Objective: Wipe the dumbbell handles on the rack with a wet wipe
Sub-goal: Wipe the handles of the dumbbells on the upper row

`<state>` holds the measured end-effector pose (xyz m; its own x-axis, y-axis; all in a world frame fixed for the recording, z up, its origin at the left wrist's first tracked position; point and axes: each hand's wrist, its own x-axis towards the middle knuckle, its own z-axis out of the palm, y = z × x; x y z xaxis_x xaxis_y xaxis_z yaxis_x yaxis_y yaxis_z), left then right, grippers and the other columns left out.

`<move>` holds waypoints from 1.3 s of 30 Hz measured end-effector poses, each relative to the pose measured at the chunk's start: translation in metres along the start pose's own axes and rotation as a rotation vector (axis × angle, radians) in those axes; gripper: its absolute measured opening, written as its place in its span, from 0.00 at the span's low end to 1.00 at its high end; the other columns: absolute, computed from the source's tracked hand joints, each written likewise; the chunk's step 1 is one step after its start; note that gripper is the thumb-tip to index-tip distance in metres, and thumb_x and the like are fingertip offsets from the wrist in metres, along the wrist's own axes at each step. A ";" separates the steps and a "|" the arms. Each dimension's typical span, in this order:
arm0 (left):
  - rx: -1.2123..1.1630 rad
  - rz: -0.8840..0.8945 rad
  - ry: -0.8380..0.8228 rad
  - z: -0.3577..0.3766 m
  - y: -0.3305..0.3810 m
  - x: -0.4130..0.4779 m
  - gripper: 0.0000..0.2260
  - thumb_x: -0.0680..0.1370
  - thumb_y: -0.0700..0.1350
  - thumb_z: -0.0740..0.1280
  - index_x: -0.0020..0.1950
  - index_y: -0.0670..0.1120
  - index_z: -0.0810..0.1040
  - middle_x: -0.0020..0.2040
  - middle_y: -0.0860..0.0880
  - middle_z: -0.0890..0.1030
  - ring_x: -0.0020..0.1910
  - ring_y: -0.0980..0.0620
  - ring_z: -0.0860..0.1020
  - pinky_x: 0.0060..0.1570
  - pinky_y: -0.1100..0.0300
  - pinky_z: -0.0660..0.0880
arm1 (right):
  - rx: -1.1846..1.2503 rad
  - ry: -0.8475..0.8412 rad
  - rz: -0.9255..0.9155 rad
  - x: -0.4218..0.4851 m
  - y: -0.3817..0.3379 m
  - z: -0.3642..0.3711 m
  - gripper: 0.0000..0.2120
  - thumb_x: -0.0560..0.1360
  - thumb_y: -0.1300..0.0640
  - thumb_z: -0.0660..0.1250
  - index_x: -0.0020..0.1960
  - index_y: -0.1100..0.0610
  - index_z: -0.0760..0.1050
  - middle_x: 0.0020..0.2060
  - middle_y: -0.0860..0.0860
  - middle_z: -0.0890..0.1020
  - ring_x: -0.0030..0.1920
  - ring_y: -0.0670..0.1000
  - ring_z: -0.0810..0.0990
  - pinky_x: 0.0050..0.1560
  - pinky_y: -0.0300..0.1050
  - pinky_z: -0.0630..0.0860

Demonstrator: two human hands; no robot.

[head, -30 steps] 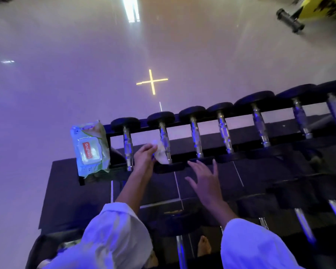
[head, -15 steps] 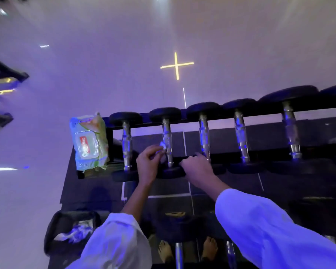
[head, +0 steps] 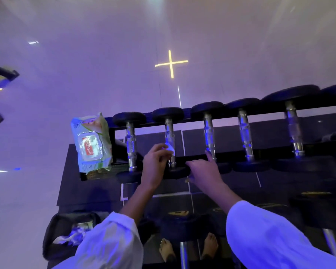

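Left hand [head: 155, 164] pinches wet wipe [head: 170, 147] on second handle [head: 169, 133]; right hand [head: 204, 171] fingers apart, holding nothing.
Mid-wipe here; next probably shift to third handle [head: 209, 133].

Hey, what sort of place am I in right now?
Most likely a gym's free-weights area: dumbbells with chrome handles lined up on a black rack, dark floor mats beneath, and a wet wipe pack perched on the rack's end.

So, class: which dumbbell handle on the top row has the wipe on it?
The second handle from the left: it alone has the white wipe, held against it by the left hand.
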<state>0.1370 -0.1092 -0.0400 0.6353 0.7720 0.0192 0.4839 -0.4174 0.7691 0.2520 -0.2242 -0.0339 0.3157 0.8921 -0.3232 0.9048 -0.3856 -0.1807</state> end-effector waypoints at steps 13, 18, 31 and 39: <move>-0.222 -0.138 0.144 -0.003 0.019 0.062 0.07 0.70 0.32 0.70 0.44 0.39 0.84 0.47 0.49 0.79 0.44 0.55 0.77 0.47 0.63 0.75 | 0.164 0.412 0.049 -0.017 -0.018 0.011 0.14 0.52 0.53 0.78 0.36 0.54 0.81 0.29 0.47 0.80 0.29 0.47 0.80 0.68 0.52 0.57; 0.001 -0.009 -0.072 -0.004 0.002 -0.001 0.08 0.71 0.33 0.69 0.42 0.43 0.85 0.50 0.50 0.81 0.49 0.50 0.79 0.51 0.61 0.73 | 0.266 0.372 -0.021 -0.013 -0.005 0.007 0.23 0.48 0.51 0.83 0.42 0.51 0.83 0.31 0.43 0.83 0.32 0.43 0.81 0.60 0.56 0.72; 0.072 0.027 -0.087 -0.003 0.005 -0.005 0.05 0.72 0.37 0.71 0.44 0.45 0.85 0.49 0.49 0.79 0.46 0.55 0.77 0.46 0.69 0.70 | 0.362 0.144 0.095 -0.022 -0.007 -0.014 0.21 0.73 0.50 0.67 0.66 0.47 0.72 0.52 0.48 0.83 0.60 0.49 0.74 0.63 0.36 0.57; -0.616 -0.533 0.145 0.001 0.018 0.079 0.06 0.76 0.35 0.63 0.50 0.43 0.71 0.40 0.48 0.77 0.38 0.51 0.75 0.35 0.66 0.72 | 0.415 0.247 0.104 -0.019 -0.009 -0.004 0.20 0.68 0.52 0.73 0.59 0.49 0.79 0.43 0.50 0.85 0.50 0.51 0.80 0.62 0.39 0.62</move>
<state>0.1969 -0.0560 -0.0257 0.3090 0.8640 -0.3975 0.2549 0.3274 0.9099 0.2391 -0.2365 -0.0227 0.5019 0.8538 -0.1382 0.6909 -0.4919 -0.5298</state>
